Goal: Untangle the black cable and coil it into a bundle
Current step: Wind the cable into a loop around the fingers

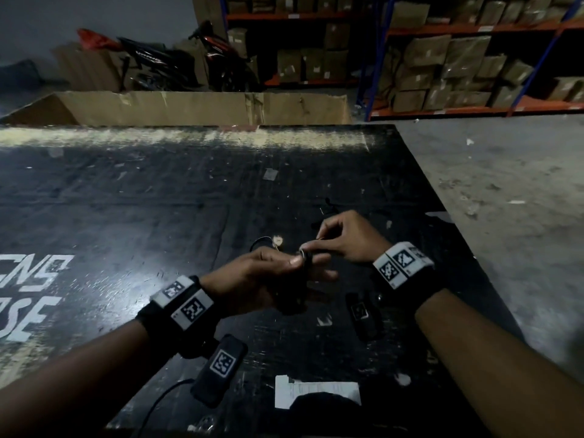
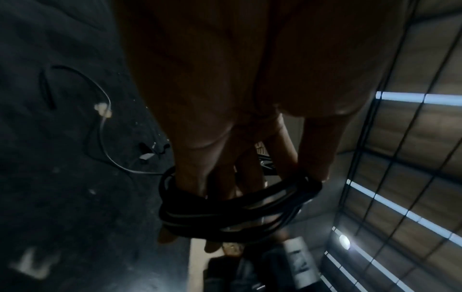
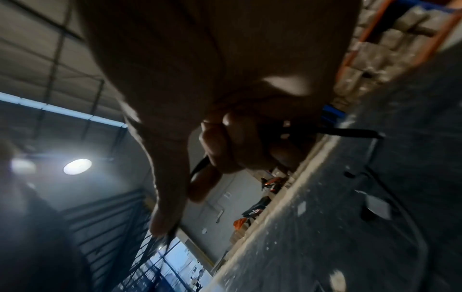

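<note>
The black cable (image 2: pixel 232 207) is wound in several loops around the fingers of my left hand (image 2: pixel 250 177), held just above the black table. In the head view the coil (image 1: pixel 305 270) sits on those fingers, with the left thumb on top. My right hand (image 1: pixel 316 245) meets it from the right and pinches a strand at the top of the coil. In the right wrist view the curled fingers of my right hand (image 3: pixel 225 148) grip the cable (image 3: pixel 350 132), which sticks out to the right. A loose length of cable (image 2: pixel 103 126) trails off the coil across the table.
The black table (image 1: pixel 158 200) ends in a diagonal right edge above a concrete floor. A white paper sheet (image 1: pixel 316 390) lies near me. Two black marker-tagged devices (image 1: pixel 221 368) (image 1: pixel 363 314) hang under my wrists. A cardboard box (image 1: pixel 189 105) and stocked shelves (image 1: pixel 442 58) stand behind.
</note>
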`<action>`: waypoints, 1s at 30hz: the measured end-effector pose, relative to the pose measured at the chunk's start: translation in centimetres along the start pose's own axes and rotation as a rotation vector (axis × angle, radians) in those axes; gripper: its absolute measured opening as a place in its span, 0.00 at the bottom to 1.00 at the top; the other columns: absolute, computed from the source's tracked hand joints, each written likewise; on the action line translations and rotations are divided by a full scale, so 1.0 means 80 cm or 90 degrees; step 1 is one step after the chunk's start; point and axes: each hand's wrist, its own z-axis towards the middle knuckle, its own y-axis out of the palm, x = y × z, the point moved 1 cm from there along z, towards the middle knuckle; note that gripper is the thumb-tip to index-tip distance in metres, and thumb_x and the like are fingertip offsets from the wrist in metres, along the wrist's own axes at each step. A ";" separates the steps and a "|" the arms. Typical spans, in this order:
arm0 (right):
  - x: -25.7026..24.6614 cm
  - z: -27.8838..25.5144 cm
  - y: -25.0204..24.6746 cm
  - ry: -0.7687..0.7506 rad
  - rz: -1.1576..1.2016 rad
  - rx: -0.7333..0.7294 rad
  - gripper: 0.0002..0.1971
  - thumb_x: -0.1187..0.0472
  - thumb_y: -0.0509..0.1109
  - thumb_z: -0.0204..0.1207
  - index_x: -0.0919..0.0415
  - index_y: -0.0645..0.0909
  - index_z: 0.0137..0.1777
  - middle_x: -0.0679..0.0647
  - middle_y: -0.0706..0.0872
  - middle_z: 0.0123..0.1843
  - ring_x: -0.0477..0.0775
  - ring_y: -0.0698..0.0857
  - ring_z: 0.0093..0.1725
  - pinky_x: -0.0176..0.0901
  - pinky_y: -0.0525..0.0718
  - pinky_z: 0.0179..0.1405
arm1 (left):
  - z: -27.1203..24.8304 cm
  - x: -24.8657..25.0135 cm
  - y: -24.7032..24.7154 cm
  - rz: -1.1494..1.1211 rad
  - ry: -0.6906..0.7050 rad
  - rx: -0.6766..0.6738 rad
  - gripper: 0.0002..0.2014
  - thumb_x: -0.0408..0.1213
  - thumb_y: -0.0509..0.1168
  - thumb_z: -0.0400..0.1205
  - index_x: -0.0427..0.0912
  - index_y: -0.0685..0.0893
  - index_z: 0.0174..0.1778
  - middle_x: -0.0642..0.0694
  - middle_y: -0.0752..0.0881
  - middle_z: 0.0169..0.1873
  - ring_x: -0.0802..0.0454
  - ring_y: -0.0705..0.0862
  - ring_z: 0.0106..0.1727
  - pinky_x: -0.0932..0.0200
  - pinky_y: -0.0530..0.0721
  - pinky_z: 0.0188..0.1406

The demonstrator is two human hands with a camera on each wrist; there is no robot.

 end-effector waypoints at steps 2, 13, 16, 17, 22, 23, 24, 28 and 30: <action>-0.022 0.004 -0.006 -0.005 -0.065 -0.032 0.16 0.49 0.86 0.63 0.62 0.90 0.31 0.52 0.90 0.29 0.44 0.84 0.30 0.42 0.80 0.32 | 0.004 -0.007 0.003 0.014 -0.012 0.021 0.24 0.31 0.55 0.90 0.05 0.68 0.66 0.24 0.76 0.78 0.40 0.89 0.67 0.49 0.91 0.54; -0.077 -0.031 -0.008 -0.047 -0.083 0.053 0.07 0.57 0.76 0.77 0.54 0.95 0.50 0.47 0.94 0.36 0.40 0.91 0.35 0.36 0.86 0.39 | 0.008 -0.003 -0.044 0.070 0.047 0.242 0.23 0.43 0.58 0.89 0.32 0.81 0.75 0.37 0.85 0.73 0.36 0.84 0.74 0.35 0.82 0.68; -0.075 -0.052 0.007 -0.077 0.025 0.087 0.12 0.62 0.73 0.80 0.56 0.91 0.62 0.50 0.93 0.34 0.40 0.91 0.34 0.34 0.87 0.44 | 0.007 0.006 -0.053 0.004 0.108 0.279 0.20 0.42 0.58 0.89 0.40 0.86 0.71 0.37 0.85 0.74 0.34 0.86 0.72 0.27 0.73 0.77; -0.072 -0.058 0.015 -0.083 0.058 0.096 0.14 0.63 0.71 0.81 0.57 0.89 0.65 0.52 0.93 0.33 0.39 0.90 0.33 0.32 0.87 0.45 | 0.007 0.009 -0.053 -0.025 0.130 0.283 0.19 0.43 0.58 0.88 0.44 0.87 0.70 0.38 0.85 0.74 0.35 0.87 0.71 0.25 0.71 0.77; -0.036 -0.079 0.064 -0.063 0.312 0.037 0.16 0.68 0.65 0.85 0.60 0.85 0.70 0.65 0.89 0.32 0.44 0.72 0.16 0.35 0.70 0.18 | 0.007 0.024 -0.067 -0.149 0.234 0.307 0.23 0.48 0.55 0.89 0.54 0.78 0.80 0.41 0.82 0.78 0.32 0.82 0.76 0.24 0.75 0.74; -0.025 -0.083 0.073 -0.051 0.343 0.026 0.15 0.68 0.66 0.85 0.60 0.86 0.69 0.65 0.87 0.31 0.45 0.70 0.17 0.35 0.68 0.17 | 0.005 0.028 -0.068 -0.187 0.253 0.303 0.24 0.49 0.56 0.88 0.53 0.78 0.80 0.39 0.82 0.78 0.31 0.81 0.76 0.22 0.76 0.71; -0.014 -0.086 0.081 -0.041 0.362 0.018 0.15 0.68 0.66 0.85 0.61 0.86 0.68 0.64 0.85 0.30 0.44 0.69 0.17 0.34 0.67 0.17 | 0.003 0.032 -0.068 -0.222 0.271 0.297 0.23 0.49 0.57 0.87 0.52 0.79 0.79 0.39 0.82 0.78 0.30 0.82 0.75 0.21 0.77 0.69; 0.023 -0.091 0.095 0.011 0.403 -0.013 0.12 0.68 0.65 0.85 0.66 0.88 0.63 0.53 0.83 0.25 0.41 0.69 0.17 0.34 0.64 0.18 | -0.006 0.047 -0.061 -0.306 0.324 0.193 0.21 0.50 0.53 0.91 0.49 0.83 0.75 0.36 0.79 0.79 0.27 0.79 0.77 0.16 0.75 0.68; 0.042 -0.086 0.096 0.062 0.426 -0.019 0.10 0.68 0.65 0.84 0.67 0.89 0.56 0.46 0.83 0.25 0.39 0.72 0.18 0.31 0.67 0.18 | -0.011 0.050 -0.051 -0.327 0.313 0.082 0.21 0.49 0.54 0.91 0.48 0.81 0.76 0.35 0.74 0.83 0.24 0.72 0.82 0.13 0.67 0.74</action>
